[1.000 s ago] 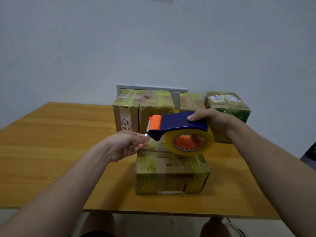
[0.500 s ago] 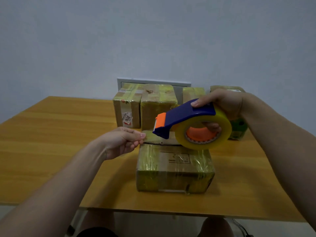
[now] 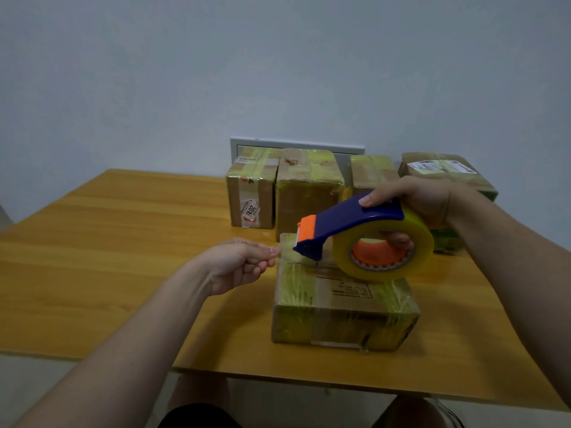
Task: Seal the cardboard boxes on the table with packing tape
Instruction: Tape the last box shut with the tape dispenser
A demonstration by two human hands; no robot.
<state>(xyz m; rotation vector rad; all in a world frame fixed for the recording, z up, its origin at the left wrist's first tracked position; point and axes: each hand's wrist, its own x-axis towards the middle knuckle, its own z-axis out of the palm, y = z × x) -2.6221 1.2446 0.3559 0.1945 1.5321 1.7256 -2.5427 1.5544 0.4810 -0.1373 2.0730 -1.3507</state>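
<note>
My left grip (image 3: 238, 264) is clenched in a pinch, thumb against forefinger, on the free end of the tape (image 3: 287, 247). My right grip (image 3: 411, 199) is wrapped round the dispenser (image 3: 349, 220), thumb on its blue top and fingers through the orange core of the roll (image 3: 423, 239). The next move turns on where the box (image 3: 340, 307) lies from those two. It sits on the surface (image 3: 123, 242) directly under the dispenser and just below and to the right of the left pinch, so the pinch hangs about over the box's left end, toward its far corner. The box's long axis runs left to right across me. The short stretch of tape between pinch and cutter runs the same way, so the line looks roughly squared up. The left grip is the nearer one to the box top. The right one rides higher, with the roll's lower rim close over the lid, though I can't tell whether it touches, nor whether the tape has met the cardboard. I judge the step in hand to be anchoring the end: drop the pinch onto the left edge, press, then draw the dispenser rightward along the lid. The box wears plenty of yellowish film, which may hold a new end poorly. The back boxes (image 3: 306, 193) stand well beyond both grips.
</note>
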